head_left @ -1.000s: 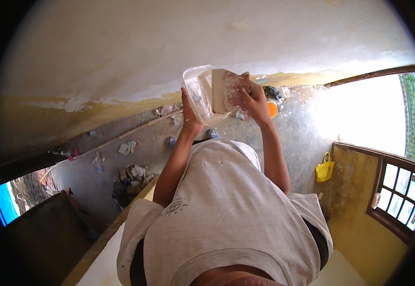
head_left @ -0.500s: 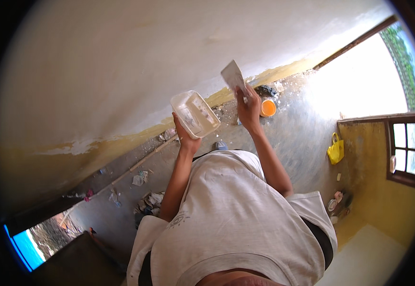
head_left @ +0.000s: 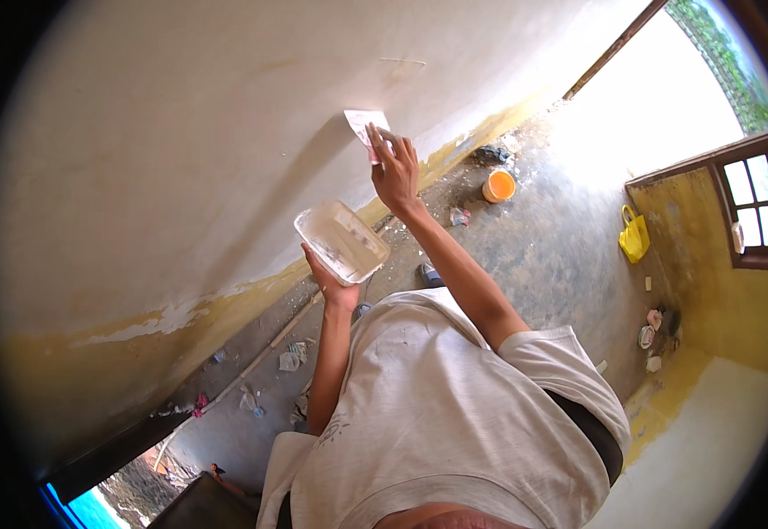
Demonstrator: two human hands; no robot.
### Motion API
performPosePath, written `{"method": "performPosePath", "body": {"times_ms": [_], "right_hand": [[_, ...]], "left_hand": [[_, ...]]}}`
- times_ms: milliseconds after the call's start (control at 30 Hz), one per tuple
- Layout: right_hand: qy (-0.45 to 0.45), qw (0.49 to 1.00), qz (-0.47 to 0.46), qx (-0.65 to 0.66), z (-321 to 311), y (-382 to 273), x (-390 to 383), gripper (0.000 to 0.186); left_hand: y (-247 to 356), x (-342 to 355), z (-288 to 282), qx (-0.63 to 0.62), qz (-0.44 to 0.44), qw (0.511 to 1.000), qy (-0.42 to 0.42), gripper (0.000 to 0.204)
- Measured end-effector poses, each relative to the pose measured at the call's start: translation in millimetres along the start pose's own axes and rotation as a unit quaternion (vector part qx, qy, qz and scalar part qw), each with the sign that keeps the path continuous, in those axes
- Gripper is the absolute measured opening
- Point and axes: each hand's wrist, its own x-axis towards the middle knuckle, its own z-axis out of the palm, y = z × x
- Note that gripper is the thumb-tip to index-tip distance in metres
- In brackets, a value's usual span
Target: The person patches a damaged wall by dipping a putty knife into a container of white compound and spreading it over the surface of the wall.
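Note:
My left hand [head_left: 336, 287] holds a translucent rectangular plastic tub [head_left: 341, 240] from below and along its near side. Whitish paste coats the inside of the tub. Up and to the right of it, my right hand [head_left: 394, 175] grips a thin, pale putty spreader [head_left: 363, 120] with reddish marks. The fingers lie along the spreader, which is at the wall [head_left: 199, 132], flat or nearly so. A long shadow of arm and tool falls on the wall's whitish coat. A thin raised line of paste [head_left: 401, 62] shows above the spreader.
An orange-filled bucket [head_left: 498, 186] stands on the floor to the right, near the wall's foot. A long pole [head_left: 265, 353] lies along the wall at left, among scraps. Farther right are a yellow bag [head_left: 633, 234], a barred window [head_left: 761, 194] and a bright doorway [head_left: 657, 97].
My right hand has moved left and brought the spreader to the wall. The tub has shifted slightly left and down. My view has turned a little, and a foot shows farther right.

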Motion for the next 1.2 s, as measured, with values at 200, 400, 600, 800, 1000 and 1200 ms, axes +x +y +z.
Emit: {"method": "performPosePath", "body": {"times_ms": [200,400,600,800,1000,1200], "right_hand": [[0.148,0.978,0.144,-0.007,-38,58,41,0.04],[0.167,0.982,0.075,-0.045,11,47,71,0.045],[-0.009,0.999,0.023,0.022,14,-8,-15,0.032],[-0.063,0.959,0.221,0.167,-76,-37,-26,0.021],[-0.237,0.924,0.223,0.2,-88,-62,-53,0.021],[-0.209,0.788,0.424,0.394,-104,-55,-47,0.031]], "left_hand": [[2,6,-13,0.001,-0.031,1.0,-0.003,0.062],[4,13,-20,-0.007,-0.062,0.997,-0.04,0.063],[10,16,-17,0.022,-0.056,0.998,-0.025,0.065],[8,12,-17,0.016,-0.057,0.998,-0.024,0.07],[6,6,1,0.106,-0.052,0.984,-0.13,0.072],[-2,16,-6,0.037,-0.026,0.993,-0.113,0.07]]}}
